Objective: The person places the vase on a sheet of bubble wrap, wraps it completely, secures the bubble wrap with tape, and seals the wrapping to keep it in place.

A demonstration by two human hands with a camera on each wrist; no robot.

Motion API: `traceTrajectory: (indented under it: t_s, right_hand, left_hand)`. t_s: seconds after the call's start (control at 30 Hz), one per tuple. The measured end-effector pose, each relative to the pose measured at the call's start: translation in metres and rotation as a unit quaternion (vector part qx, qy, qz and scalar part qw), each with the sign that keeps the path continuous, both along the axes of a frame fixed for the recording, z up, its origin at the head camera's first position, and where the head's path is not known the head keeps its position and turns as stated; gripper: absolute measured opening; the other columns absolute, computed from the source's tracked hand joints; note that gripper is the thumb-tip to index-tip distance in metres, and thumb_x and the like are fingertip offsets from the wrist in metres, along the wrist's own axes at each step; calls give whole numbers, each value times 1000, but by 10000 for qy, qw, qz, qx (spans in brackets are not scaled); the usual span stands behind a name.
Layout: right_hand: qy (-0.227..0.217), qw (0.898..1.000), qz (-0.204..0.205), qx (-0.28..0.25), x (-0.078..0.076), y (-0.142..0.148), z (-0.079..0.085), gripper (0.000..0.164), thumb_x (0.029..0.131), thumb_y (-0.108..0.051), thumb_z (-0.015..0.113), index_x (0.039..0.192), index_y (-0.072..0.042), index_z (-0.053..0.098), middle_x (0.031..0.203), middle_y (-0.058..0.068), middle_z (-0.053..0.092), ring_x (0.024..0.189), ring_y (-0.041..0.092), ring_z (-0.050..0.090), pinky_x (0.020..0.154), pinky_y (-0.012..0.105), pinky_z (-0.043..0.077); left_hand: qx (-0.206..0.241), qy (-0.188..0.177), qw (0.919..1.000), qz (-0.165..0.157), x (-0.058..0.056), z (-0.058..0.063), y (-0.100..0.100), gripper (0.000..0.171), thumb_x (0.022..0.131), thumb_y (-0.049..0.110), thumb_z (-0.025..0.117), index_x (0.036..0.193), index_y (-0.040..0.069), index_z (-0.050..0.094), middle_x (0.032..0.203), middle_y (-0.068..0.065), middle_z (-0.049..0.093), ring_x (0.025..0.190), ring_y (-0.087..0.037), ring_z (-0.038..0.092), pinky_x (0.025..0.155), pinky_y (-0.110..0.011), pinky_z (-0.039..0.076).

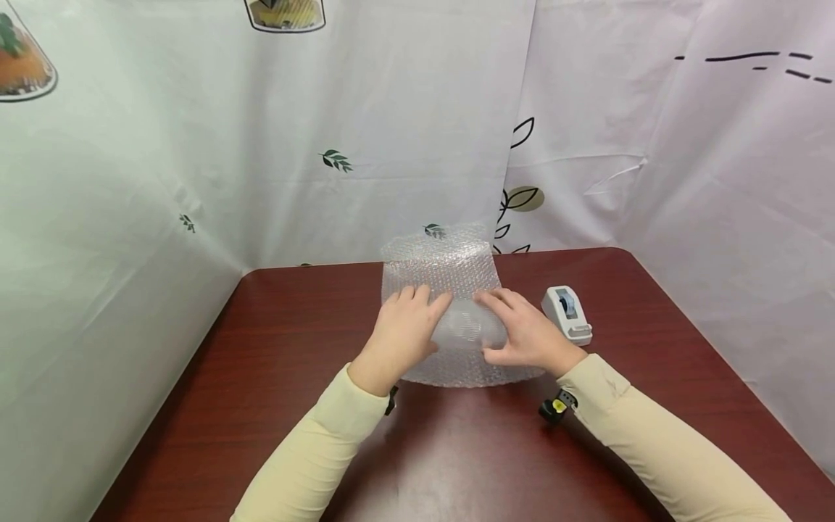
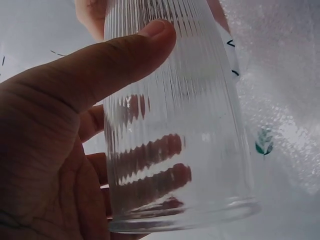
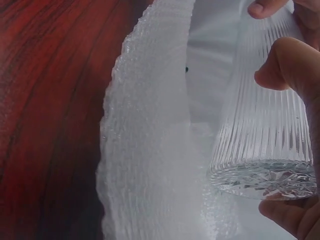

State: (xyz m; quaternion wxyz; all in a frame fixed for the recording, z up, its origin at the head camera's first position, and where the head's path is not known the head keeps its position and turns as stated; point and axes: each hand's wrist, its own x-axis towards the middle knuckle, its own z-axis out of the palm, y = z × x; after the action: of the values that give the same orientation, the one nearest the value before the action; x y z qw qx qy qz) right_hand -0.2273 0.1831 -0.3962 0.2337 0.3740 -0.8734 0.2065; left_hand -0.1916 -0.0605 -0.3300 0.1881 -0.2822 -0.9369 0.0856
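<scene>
A clear ribbed glass (image 1: 464,326), narrower toward its middle, lies on its side between my two hands above a sheet of bubble wrap (image 1: 443,274). My left hand (image 1: 406,330) grips the left end. In the left wrist view its thumb lies across the ribs of the glass (image 2: 200,115), with the fingers showing through from behind, near the smooth rim. My right hand (image 1: 530,335) holds the other end, by the patterned base. In the right wrist view thumb and fingers sit around the glass (image 3: 265,125).
A white tape dispenser (image 1: 567,315) stands right of the bubble wrap on the dark red table (image 1: 293,348). The far end of the wrap rises against the white printed curtain (image 1: 404,109) behind. Curtains also flank both sides of the table.
</scene>
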Motion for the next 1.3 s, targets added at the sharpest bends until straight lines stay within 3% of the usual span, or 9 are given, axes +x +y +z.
traceTrajectory:
  t_s: [0.5,0.7,1.0,1.3]
  right_hand:
    - [-508,9981,-100,326,4,0,-14,80,65,-37,82,136,-10,58,126,14,57,108,29,58,86,44,54]
    - [-591,9976,-92,349,5,-1,-18,80,64,-36,82,136,-11,58,127,12,57,108,28,58,83,41,55]
    - [-713,9967,-59,397,4,-1,-23,80,63,-35,82,136,-11,59,126,10,57,106,25,58,83,40,54]
    - [-740,9964,12,404,1,-1,-29,80,60,-36,81,134,-11,60,122,9,58,103,23,59,83,38,53]
  left_hand:
    - [427,-204,9989,-46,1,-34,-4,79,64,35,96,129,14,57,102,-11,62,88,-32,63,76,-42,55]
    - [461,-477,9978,49,1,-41,-4,80,66,36,95,132,15,56,108,-13,63,94,-33,64,77,-43,56]
    - [641,-742,9952,55,-2,-50,-3,80,65,33,96,132,15,56,107,-14,64,92,-33,64,70,-43,57]
    - [691,-1152,9908,181,-2,-54,-2,79,66,32,96,131,15,55,112,-14,63,99,-35,64,74,-46,57]
